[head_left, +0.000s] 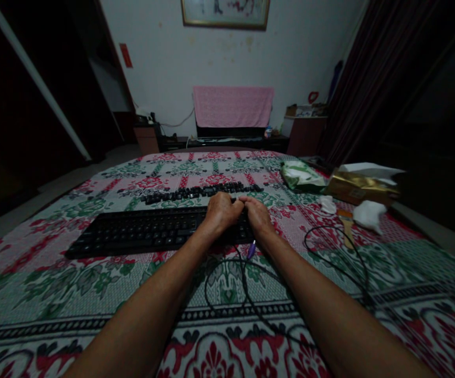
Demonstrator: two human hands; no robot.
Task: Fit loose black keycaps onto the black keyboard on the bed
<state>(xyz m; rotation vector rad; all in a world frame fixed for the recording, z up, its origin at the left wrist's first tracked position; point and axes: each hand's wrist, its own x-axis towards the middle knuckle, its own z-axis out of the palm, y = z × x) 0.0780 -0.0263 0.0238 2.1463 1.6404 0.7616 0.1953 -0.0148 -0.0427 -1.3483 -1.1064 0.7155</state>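
Fingers [235, 203] of both hands are curled and drawn close together. The left hand [221, 211] and the right hand [258, 215] touch knuckle to knuckle on the right end of the black keyboard [140, 231]; whether they pinch a key cannot be told. The keyboard lies across the middle of the floral bedspread [54, 294], with open cloth to its left and in front of it. A row of loose black keycaps [199, 192] sits just beyond it. Its cable [251, 299] loops between the forearms, with a purple plug [251, 250] near the right wrist. To the right lie a green packet [301, 176], a gold box [357, 188] and a white tissue [369, 214]. The room is dim; a pink cloth [233, 106] hangs at the far wall.
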